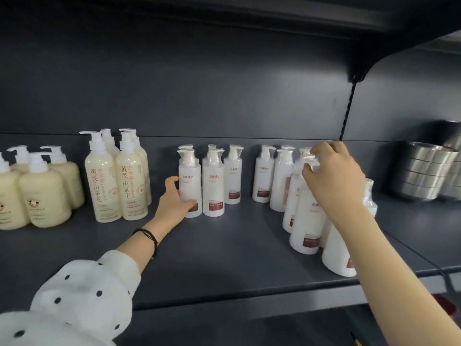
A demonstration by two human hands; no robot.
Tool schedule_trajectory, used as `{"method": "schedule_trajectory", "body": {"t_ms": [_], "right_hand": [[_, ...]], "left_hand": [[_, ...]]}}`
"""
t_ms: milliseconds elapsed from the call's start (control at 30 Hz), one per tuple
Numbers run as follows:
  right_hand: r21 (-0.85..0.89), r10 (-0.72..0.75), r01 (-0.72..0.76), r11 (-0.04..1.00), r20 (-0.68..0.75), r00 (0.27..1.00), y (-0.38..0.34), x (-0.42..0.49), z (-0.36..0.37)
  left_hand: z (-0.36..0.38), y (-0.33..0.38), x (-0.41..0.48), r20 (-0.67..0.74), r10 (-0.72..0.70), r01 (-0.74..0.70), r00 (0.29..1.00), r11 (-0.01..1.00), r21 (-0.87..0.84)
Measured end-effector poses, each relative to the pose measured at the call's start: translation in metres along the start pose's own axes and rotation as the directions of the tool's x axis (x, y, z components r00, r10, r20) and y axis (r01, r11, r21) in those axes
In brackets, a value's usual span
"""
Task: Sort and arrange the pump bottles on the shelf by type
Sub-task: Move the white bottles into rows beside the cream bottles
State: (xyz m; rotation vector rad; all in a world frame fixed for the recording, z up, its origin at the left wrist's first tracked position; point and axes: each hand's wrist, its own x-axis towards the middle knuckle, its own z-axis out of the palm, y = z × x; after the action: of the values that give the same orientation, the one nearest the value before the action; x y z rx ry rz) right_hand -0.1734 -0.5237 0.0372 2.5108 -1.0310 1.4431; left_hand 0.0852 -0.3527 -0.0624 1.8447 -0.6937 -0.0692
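**A:** How far along is the sorting?

**B:** Well on, I'd judge. Out beyond the left hand (174,198) the squat cream bottles (42,196) and the tall cream bottles (107,186) each stand in their own group on the shelf (224,258). The white ones are what's left, and they're split into two bunches with a gap between the hands.

**A:** And the hands?

**B:** The left has its fingers and thumb wrapped round the lower body of the front white bottle (189,186), which stands upright. The right hand (334,178) has its fingers curled down over the pump head of the near white bottle (305,221) (possibly its neighbour's too, since the pumps crowd together there).

**A:** Anything you can't make out?

**B:** The right forearm covers much of the wrapped bottle (336,255) beneath it. The small print on the white labels is unreadable, so I can't tell whether the two bunches are the same type. Past the right hand, a blurred stack of metal bowls (424,176) runs off the edge.
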Motion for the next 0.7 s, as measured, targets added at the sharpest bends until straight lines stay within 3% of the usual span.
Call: {"method": "schedule_trajectory", "body": {"t_ms": [267, 500, 600, 700], "right_hand": [[0.059, -0.067, 0.054, 0.997, 0.262, 0.963, 0.009, 0.018, -0.016], [0.193, -0.193, 0.156, 0.969, 0.191, 0.962, -0.008, 0.018, 0.009], [0.371, -0.209, 0.139, 0.918, 0.155, 0.966, -0.015, 0.013, 0.019], [0.617, -0.120, -0.032, 0.786, 0.203, 0.972, -0.017, -0.010, 0.030]], "left_hand": [[0.004, 0.014, -0.005, 0.010, -0.105, 0.105, 0.994, 0.994, 0.022], [0.004, 0.014, -0.008, 0.016, -0.099, 0.099, 0.995, 0.995, 0.008], [0.004, 0.012, -0.007, 0.003, -0.084, 0.084, 0.996, 0.996, 0.014], [0.006, 0.010, -0.008, -0.022, -0.066, 0.066, 0.998, 0.997, 0.025]]}}
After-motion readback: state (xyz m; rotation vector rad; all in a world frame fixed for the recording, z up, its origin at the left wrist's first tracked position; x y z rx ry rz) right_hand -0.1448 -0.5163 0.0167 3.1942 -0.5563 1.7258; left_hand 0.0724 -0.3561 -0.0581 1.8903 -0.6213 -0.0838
